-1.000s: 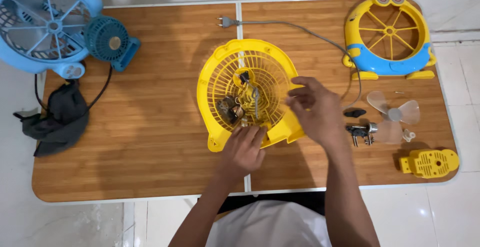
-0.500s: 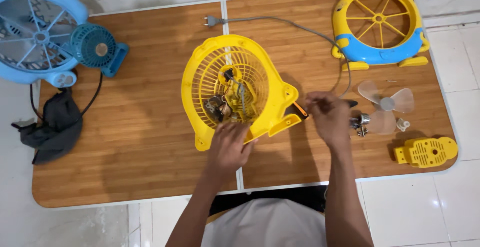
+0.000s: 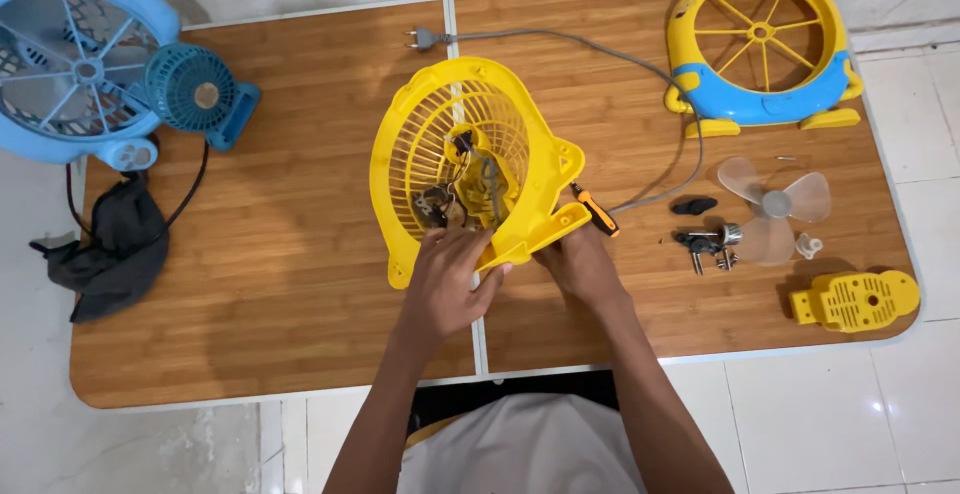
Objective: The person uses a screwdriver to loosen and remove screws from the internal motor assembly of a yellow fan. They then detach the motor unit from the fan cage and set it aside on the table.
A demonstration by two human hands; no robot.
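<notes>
A yellow fan housing with a grille lies tilted in the middle of the wooden table, with a small motor and wires showing inside. My left hand grips its lower rim near the motor. My right hand is at the housing's foot on the right and holds a screwdriver with an orange and black handle. The screwdriver's tip is hidden under the housing's foot.
A grey cord with a plug runs along the back. A yellow and blue front grille stands back right. A clear fan blade, small metal parts and a yellow cover lie right. Two blue fans and a dark cloth sit left.
My right hand left the grille's top, picked up the screwdriver to the right, then came down-left to the housing's foot. My left hand stayed on the lower rim.
</notes>
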